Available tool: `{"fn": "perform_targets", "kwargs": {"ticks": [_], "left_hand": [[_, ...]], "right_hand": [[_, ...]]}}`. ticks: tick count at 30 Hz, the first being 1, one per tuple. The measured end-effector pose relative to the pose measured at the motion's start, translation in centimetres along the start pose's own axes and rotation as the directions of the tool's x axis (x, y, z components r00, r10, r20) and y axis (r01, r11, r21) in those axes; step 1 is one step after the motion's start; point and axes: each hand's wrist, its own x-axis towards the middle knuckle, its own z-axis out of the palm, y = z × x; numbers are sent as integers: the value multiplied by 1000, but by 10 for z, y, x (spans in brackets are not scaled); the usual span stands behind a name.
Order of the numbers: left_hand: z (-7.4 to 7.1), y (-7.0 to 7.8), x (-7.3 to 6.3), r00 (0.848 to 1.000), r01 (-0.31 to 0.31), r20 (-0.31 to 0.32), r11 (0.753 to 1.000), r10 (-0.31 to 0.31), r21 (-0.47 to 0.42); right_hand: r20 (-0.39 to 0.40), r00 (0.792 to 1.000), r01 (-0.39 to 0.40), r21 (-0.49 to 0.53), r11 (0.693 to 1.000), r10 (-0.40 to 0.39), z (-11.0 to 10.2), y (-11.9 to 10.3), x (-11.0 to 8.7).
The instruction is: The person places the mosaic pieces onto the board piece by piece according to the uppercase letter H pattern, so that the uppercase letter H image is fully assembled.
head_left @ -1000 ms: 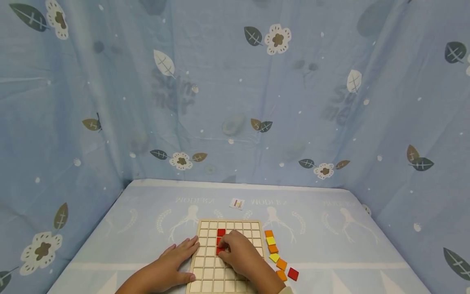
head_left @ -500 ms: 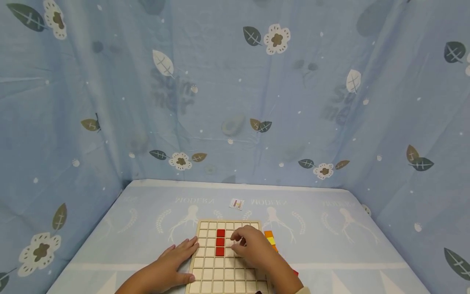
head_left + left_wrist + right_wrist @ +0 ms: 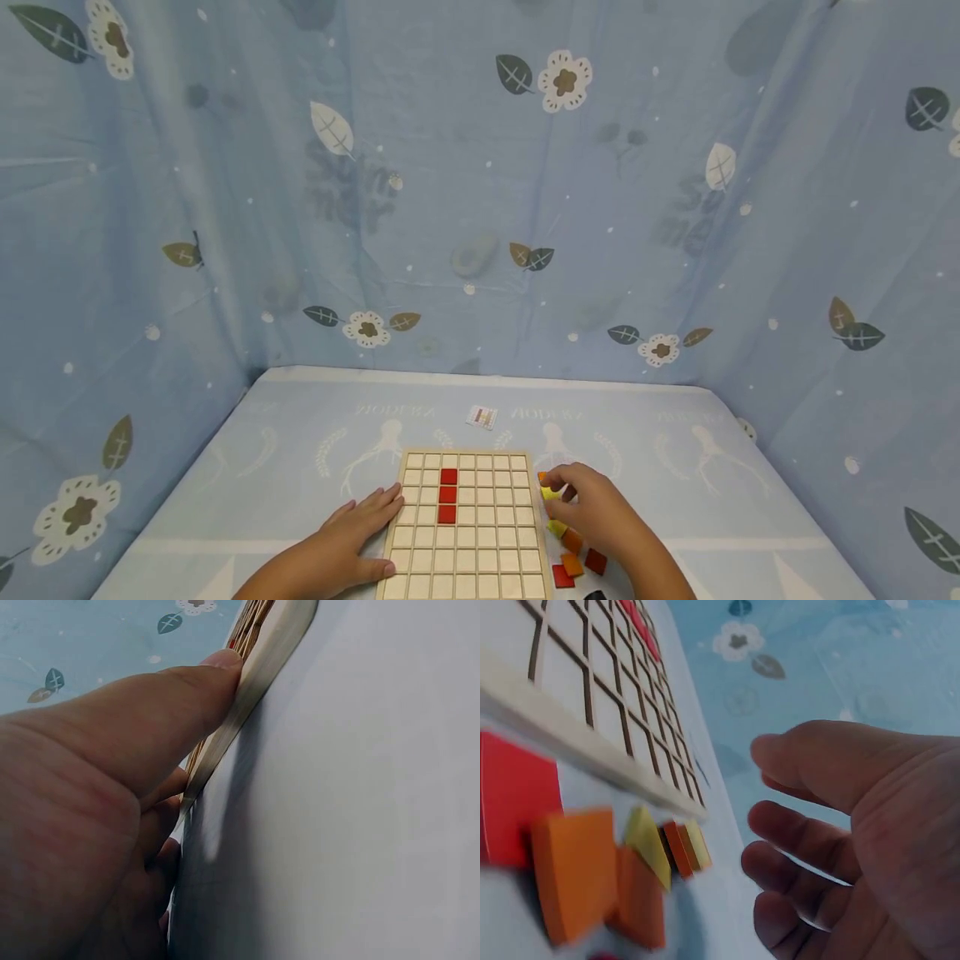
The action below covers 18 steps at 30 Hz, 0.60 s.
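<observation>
A wooden grid board [image 3: 487,537] lies on the table with three red tiles [image 3: 447,495] in a column in its cells. My left hand [image 3: 352,537] rests at the board's left edge, fingers straight; the left wrist view shows its thumb [image 3: 187,694] against the rim. To the right of the board, my right hand [image 3: 596,504] is over the loose tiles, fingers bent and thumb apart, with nothing between them. Beneath or near it are a yellow tile [image 3: 556,528], an orange tile [image 3: 572,565] and a red tile [image 3: 517,802]. The hand partly covers the farther tiles.
A small printed card [image 3: 482,417] lies beyond the board. Another red tile [image 3: 596,562] sits to the right of the orange one. A patterned blue curtain [image 3: 480,208] encloses the table [image 3: 735,500] at the back and sides.
My right hand has let go at the lowest red tile in the column and moved right, off the board, to the loose tiles. The left hand stays at the edge.
</observation>
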Motion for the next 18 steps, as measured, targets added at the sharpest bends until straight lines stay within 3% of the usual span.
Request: {"fn": "perform_targets", "kwargs": {"ticks": [4,12,18], "left_hand": [[1,-1,0,1000,5,-2,1000,-5,14],[0,-1,1,1000,1,2,1000,-1,12],[1,-2,1,1000,5,-6,1000,-5,17]], "right_hand": [[36,995,-93,-11,996,94,-11,11,-8],[135,972,-192,-13,981,192,-16,26,-23],[178,968,-178,-17,984,178,-14,33,-31]]}}
